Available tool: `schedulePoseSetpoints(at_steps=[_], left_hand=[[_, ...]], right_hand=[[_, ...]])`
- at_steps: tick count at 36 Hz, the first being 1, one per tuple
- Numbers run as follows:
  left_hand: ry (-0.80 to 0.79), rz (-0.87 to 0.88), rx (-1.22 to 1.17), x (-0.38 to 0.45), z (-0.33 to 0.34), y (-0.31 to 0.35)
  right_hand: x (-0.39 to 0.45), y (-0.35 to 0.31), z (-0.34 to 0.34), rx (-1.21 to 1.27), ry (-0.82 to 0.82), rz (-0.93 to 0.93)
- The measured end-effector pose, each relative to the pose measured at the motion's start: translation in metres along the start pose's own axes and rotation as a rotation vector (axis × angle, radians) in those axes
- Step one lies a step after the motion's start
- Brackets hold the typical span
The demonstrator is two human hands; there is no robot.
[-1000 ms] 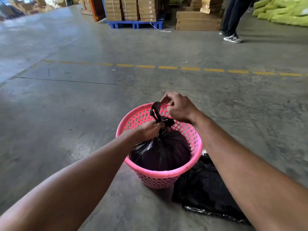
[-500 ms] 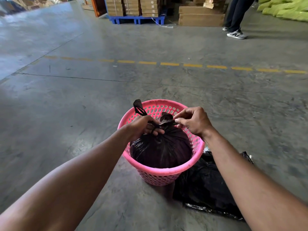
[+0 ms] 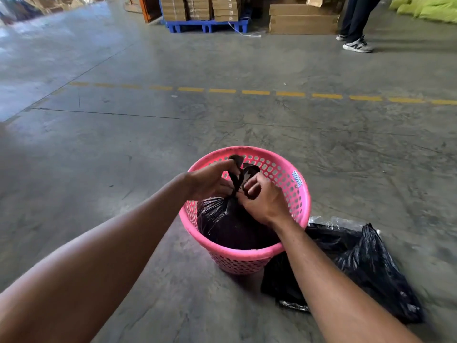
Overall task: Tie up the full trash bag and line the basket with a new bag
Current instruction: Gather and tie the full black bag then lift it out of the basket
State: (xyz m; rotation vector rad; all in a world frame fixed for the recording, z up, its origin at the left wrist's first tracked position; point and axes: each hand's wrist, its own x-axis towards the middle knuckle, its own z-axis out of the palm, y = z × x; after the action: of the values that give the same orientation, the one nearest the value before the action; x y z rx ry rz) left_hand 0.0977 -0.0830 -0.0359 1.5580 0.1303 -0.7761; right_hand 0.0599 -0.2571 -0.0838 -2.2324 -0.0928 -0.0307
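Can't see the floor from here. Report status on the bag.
Left hand, right hand both gripping black plastic trash bag ears. Bag inside pink plastic basket. Nothing blocking.

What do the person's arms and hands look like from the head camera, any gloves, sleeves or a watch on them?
Both arms are bare along their whole visible length: no sleeve edge shows anywhere. The left hand and the right hand wear no gloves. No watch, band or ring is visible on either wrist or on the fingers that show. No tape, marking or cable appears on either arm.
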Motion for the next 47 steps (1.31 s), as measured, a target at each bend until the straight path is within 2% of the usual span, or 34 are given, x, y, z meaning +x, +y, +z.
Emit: schedulePoseSetpoints(at_steps=[4,6,9,11,13,16,23,29,34,36,38,42,47], left_hand=[[-0.009,0.03,0.164,-0.006,0.005,0.004],[0.045,0.063,0.365,-0.008,0.009,0.005],[0.119,0.222,0.991,-0.007,0.007,0.003],[0.184,0.276,1.197,-0.009,0.011,-0.001],[0.237,0.35,1.296,-0.008,0.016,-0.005],[0.289,0.397,1.371,-0.005,0.02,-0.011],[0.428,0.291,1.651,-0.014,0.045,0.008],[0.486,0.283,1.738,-0.023,0.042,0.024],[0.578,0.42,1.801,-0.018,0.033,0.017],[0.57,0.44,1.796,-0.013,0.026,0.015],[0.519,0.413,1.707,-0.007,0.015,0.012],[0.342,0.375,1.197,-0.01,-0.008,0.013],[0.302,0.365,1.041,-0.016,-0.031,-0.006]], right_hand=[[0.002,-0.006,0.002,0.082,-0.058,-0.162],[0.001,-0.006,0.006,0.157,-0.052,-0.2],[0.002,0.001,0.01,0.285,0.042,-0.073],[0.003,0.007,0.012,0.361,0.027,0.074],[0.003,0.011,0.013,0.38,0.004,0.144],[0.004,0.012,0.013,0.315,0.003,0.132],[0.003,0.012,0.012,0.267,-0.028,0.049],[0.006,0.012,0.007,0.393,-0.038,0.095],[0.018,0.012,-0.001,0.343,-0.051,0.096],[0.021,0.013,-0.005,0.309,-0.05,0.084],[0.022,0.016,-0.006,0.288,-0.058,0.079],[0.021,0.021,-0.011,0.3,-0.11,0.075],[0.02,0.014,-0.017,0.305,-0.11,0.078]])
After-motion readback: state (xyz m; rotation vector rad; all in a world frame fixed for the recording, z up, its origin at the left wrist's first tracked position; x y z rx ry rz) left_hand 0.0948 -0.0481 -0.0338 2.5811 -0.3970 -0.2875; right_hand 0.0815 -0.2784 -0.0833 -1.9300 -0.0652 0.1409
